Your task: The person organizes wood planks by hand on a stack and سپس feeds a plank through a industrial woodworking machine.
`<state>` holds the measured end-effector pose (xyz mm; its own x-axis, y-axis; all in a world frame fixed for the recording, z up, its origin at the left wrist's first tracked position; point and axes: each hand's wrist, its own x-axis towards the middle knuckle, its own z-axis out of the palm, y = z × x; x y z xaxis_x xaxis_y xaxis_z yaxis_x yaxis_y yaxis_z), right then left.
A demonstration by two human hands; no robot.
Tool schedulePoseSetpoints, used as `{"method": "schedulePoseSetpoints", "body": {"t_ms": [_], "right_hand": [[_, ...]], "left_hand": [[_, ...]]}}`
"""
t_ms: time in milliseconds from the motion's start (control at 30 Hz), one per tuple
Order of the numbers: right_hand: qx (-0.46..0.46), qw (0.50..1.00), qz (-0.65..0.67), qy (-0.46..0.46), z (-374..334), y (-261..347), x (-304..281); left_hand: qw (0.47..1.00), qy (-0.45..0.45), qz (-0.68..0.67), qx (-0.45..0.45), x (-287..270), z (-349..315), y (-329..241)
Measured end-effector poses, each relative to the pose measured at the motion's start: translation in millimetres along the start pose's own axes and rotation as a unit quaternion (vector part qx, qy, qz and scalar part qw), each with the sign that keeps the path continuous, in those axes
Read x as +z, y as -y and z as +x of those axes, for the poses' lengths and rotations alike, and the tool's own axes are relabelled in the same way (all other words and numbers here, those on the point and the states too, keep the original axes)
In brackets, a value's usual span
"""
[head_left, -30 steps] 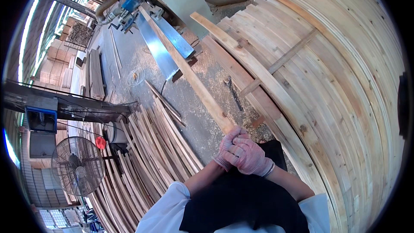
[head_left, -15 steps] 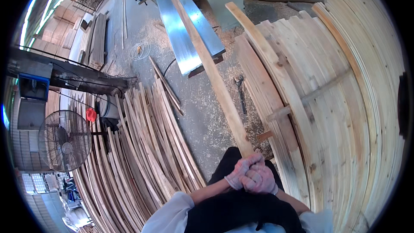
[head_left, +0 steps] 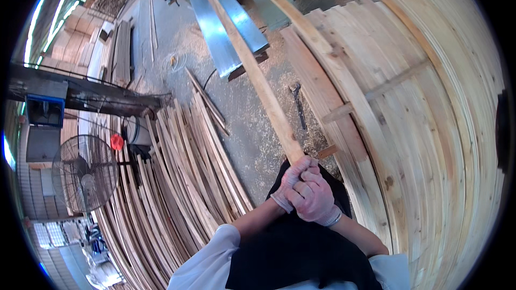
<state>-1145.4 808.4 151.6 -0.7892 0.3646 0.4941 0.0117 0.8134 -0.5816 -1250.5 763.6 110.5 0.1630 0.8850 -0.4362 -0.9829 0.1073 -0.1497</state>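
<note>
Gripping the near end of a long pale wooden slat with both gloved hands, left hand and right hand wrapped tight together around it. Slat reaching far over the sawdust-strewn concrete floor toward a grey metal sheet. Heaped thin wooden strips left, stacked pale planks right, dark hand tool between.

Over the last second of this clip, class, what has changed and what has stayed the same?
The long wooden board has swung more upright in the picture, its far end now over the metal sheet, and the view has tipped forward. Unchanged: left hand and right hand keep their grip on its near end; the plank stack and fan stay put.
</note>
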Motion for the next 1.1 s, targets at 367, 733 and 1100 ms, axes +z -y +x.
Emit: {"method": "schedulePoseSetpoints", "body": {"t_ms": [367, 733, 1100], "right_hand": [[-0.054, 0.998, 0.008, -0.039, 66, -33, 12], [-0.097, 0.99, -0.063, -0.085, 106, -51, 42], [-0.014, 0.999, -0.027, -0.032, 103, -62, 44]], "left_hand": [[0.999, 0.014, 0.025, 0.021, 22, 19, -77], [0.984, 0.027, -0.127, -0.122, 44, 34, -132], [0.993, -0.109, -0.026, -0.037, 12, 54, -129]]}}
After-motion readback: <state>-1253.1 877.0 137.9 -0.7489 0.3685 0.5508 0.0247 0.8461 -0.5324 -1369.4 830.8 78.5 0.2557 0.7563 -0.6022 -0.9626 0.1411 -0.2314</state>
